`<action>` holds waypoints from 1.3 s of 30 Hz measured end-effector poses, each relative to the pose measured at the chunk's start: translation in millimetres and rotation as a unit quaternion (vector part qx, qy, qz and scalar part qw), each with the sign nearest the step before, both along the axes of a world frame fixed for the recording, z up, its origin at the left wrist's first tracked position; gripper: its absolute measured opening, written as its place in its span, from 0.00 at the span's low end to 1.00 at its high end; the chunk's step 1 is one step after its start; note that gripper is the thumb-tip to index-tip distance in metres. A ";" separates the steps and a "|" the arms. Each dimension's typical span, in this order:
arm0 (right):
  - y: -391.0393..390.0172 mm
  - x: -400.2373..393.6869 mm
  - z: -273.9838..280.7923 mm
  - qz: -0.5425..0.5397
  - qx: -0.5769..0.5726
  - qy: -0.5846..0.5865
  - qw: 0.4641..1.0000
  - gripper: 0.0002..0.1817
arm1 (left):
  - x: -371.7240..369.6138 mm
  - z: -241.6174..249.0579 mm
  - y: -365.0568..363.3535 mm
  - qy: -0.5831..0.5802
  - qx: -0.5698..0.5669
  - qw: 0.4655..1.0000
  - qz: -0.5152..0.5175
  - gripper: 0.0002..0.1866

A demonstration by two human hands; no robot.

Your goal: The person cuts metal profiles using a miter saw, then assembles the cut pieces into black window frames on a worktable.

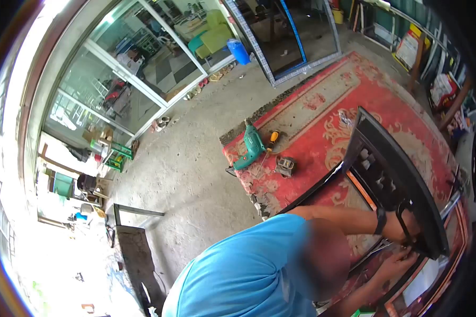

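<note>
- Two hands show, both belonging to a co-worker in a blue shirt point(248, 264) who bends over the work. The wearer's own hands are out of the picture, so their state cannot be told.
- The co-worker's upper hand point(407, 226), with a dark band on its wrist, is clenched on the near end of the black frame point(391, 174).
- The lower hand point(402, 260) sits just beneath that same end, fingers curled up against the frame's edge. Whether it grips the frame or only touches it is too blurred to tell.
- The black frame stands tilted on the red carpet point(312, 111). Its far corner is raised, its near end is down at the co-worker's hands, and a lattice of small openings shows on its inner face.
- A green drill point(251, 148) lies near the carpet's left edge, well apart from the frame.
- An orange-handled tool point(273, 137) lies just beside the drill, and a small dark object point(284, 166) lies near both.
- Bare concrete floor point(185, 169) spreads left of the carpet, up to glass sliding doors point(121, 79).
- A large glazed frame with a blue edge point(280, 37) lies beyond the carpet's far end, with a blue container point(239, 52) near it.
</note>
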State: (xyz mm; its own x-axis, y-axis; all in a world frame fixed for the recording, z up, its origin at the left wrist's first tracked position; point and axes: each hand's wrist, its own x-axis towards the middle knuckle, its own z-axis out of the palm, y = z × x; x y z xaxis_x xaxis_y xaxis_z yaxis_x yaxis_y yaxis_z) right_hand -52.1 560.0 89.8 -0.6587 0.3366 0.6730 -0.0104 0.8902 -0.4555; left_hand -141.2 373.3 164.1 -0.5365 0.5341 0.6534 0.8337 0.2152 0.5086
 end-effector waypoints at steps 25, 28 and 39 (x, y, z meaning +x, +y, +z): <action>-91.5 123.6 68.2 0.218 -0.253 -0.252 0.908 0.25 | 100.0 -14.8 -102.9 -0.196 -0.010 0.978 -0.070 0.15; -79.1 132.0 65.1 0.220 -0.480 -0.251 0.811 0.20 | 103.1 -109.3 -132.0 -0.405 -0.292 0.859 0.107 0.30; -74.0 123.2 49.4 0.390 -0.633 -0.134 0.655 0.34 | 98.9 -210.9 -164.6 -0.670 -0.019 0.735 0.102 0.15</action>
